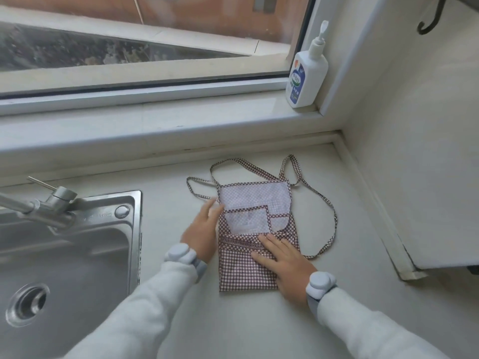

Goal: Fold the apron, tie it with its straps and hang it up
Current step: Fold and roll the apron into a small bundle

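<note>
A small red-and-white checked apron (239,270) lies folded into a narrow rectangle on the white counter, its pale inner side turned up at the top. Its thin checked straps (330,216) trail loose in loops above and to the right of it. My left hand (203,229) rests flat against the fold's left edge, fingers together and pointing up. My right hand (282,263) presses flat on the lower right part of the fabric with fingers spread. Neither hand grips anything.
A steel sink (64,268) with a tap (41,203) lies to the left. A white pump bottle (305,76) stands on the window sill at the back right. A white wall (414,177) closes the counter's right side, and a dark metal hook (430,19) hangs at the top right.
</note>
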Tool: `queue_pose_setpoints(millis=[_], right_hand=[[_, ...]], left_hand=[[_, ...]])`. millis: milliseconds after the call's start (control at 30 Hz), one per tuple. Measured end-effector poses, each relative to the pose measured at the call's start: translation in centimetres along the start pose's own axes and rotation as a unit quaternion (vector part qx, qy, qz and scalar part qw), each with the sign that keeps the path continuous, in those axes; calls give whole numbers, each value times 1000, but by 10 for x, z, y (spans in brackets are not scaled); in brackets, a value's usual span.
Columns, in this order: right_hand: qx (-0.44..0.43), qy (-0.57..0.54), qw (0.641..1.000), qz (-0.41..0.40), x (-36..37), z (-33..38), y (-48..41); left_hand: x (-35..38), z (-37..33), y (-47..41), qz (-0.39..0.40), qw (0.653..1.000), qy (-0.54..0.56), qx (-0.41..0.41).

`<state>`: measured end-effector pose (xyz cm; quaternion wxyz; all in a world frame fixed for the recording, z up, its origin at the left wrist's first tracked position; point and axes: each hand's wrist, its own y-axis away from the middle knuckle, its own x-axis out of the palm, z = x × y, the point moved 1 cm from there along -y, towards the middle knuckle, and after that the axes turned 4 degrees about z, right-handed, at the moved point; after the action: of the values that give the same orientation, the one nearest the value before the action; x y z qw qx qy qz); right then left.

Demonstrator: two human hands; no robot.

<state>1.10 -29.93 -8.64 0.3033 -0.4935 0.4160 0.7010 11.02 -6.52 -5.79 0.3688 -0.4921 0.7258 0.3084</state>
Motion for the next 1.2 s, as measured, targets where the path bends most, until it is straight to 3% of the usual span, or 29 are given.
queue_pose_setpoints(millis=[133, 300, 467, 567, 633, 700, 800, 833, 933, 1033, 1067, 1200], right_hand=[[-4, -44, 999, -15, -4, -1, 2], [2, -90, 995, -42, -6, 1, 3], [11, -115, 993, -38, -9, 4, 1], [16, -113, 993, -30, -9, 5, 2], [19, -107, 994, -29, -10, 6, 2], [25, -103, 994, -33, -11, 7, 2], [32, -87, 995, -27, -11, 10, 3], [32, -79, 996, -22, -11, 10, 3], [19, -78, 997, -12, -11, 10, 2], [4, -94, 995, -25, -15, 3, 14], [-3, -87, 996, -25, -16, -1, 22], [-6, -101, 995, -18, -11, -28, 44]], left_hand=[[-14, 24, -37, 115, 978, -172, -2], [-33, 46, -42, 129, 944, -302, -26], [-63, 94, -7, 142, 932, -300, -147], [-76, 111, 18, 209, 912, -316, -158], [-76, 115, 34, 180, 922, -320, -122], [-74, 109, 47, 95, 947, -303, -54], [-71, 77, 49, -37, 952, -300, 46], [-64, 59, 48, -47, 956, -273, 99], [-24, -3, 54, 72, 930, -218, 287], [25, -26, 64, 227, 891, -245, 308], [34, -24, 66, 229, 898, -236, 293], [36, -7, 69, 110, 940, -109, 302]])
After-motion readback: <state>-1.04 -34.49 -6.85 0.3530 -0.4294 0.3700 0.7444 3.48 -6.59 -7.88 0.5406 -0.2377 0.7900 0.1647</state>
